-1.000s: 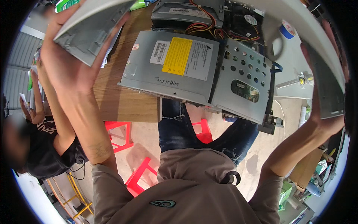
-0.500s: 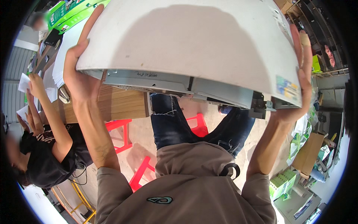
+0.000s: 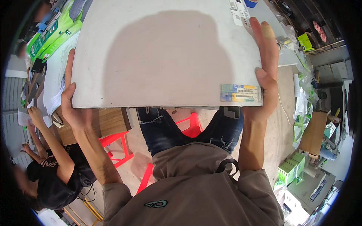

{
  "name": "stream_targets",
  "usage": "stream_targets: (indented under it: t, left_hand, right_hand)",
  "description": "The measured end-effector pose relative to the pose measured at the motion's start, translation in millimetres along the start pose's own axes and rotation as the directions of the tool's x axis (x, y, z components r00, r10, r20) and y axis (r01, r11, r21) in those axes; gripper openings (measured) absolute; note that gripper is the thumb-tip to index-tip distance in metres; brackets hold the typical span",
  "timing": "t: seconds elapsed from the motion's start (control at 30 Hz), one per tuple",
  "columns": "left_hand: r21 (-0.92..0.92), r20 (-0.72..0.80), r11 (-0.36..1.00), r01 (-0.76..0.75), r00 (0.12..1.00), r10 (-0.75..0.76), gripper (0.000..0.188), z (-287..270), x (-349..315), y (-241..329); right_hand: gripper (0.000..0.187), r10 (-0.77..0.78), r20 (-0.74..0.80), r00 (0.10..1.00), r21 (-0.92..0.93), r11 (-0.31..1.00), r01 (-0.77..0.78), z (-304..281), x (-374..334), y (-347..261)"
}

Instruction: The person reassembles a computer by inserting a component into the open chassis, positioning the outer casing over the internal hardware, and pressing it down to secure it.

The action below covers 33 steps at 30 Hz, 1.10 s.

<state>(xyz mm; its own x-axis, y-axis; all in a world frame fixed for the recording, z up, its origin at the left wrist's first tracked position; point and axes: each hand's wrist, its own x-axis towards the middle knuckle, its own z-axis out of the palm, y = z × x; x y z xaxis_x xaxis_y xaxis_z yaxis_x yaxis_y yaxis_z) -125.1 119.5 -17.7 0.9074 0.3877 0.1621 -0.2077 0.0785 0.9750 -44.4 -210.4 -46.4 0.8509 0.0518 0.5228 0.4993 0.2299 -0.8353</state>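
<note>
A large light-grey metal case (image 3: 166, 75), which looks like a computer case, spans the space in front of me above my legs. My left hand (image 3: 74, 107) grips its left edge, thumb along the side of the top panel. On the opposite edge, my right hand (image 3: 267, 81) is closed round the side near the front corner, with a bandage on one finger. A coloured label (image 3: 241, 93) sits at the near right corner, and a white sticker (image 3: 240, 13) lies farther back. A bent metal bracket (image 3: 231, 112) shows below the near edge; the rest of the underside is hidden.
A wooden table (image 3: 96, 122) lies at the left, with papers (image 3: 56, 83) and green packages (image 3: 51, 37) on it. Another person (image 3: 56, 177) in black holds papers there. Red stools (image 3: 117, 148) stand below. At right are a cardboard box (image 3: 313, 133) and a green-white carton (image 3: 291, 167).
The case has tilted so its broad panel faces me more squarely, hiding most of the underside. My right hand has moved left with it; both hands keep their grip.
</note>
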Motion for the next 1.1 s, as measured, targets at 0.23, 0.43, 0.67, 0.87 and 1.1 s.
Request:
stream_targets:
  t: [0.23, 0.43, 0.67, 0.87, 1.1]
  left_hand:
    - [-0.079, 0.070, 0.997, 0.003, 0.998, 0.002, 0.084, -6, 1, -2]
    - [-0.026, 0.058, 1.000, -0.001, 0.998, 0.003, 0.093, 1, 3, -1]
    - [0.036, 0.070, 0.999, -0.035, 0.997, 0.032, 0.092, -11, 0, -3]
    - [0.011, 0.116, 0.998, -0.062, 0.991, 0.060, 0.085, -8, 10, -4]
    - [-0.073, 0.136, 0.997, 0.001, 0.991, 0.009, 0.085, -25, 1, -19]
  right_hand:
    - [0.091, -0.002, 0.038, 0.999, -0.028, 1.000, 0.003, 0, 2, -5]
    - [0.085, 0.040, 0.049, 0.998, -0.004, 0.999, -0.040, -10, -4, 4]
    - [0.083, 0.031, 0.072, 0.997, 0.008, 0.999, -0.032, -10, -8, 6]
    - [0.077, 0.004, 0.083, 0.997, -0.024, 1.000, -0.002, -7, -6, -7]
    - [0.085, 0.129, -0.126, 0.984, -0.056, 0.989, -0.137, 43, -7, -47]
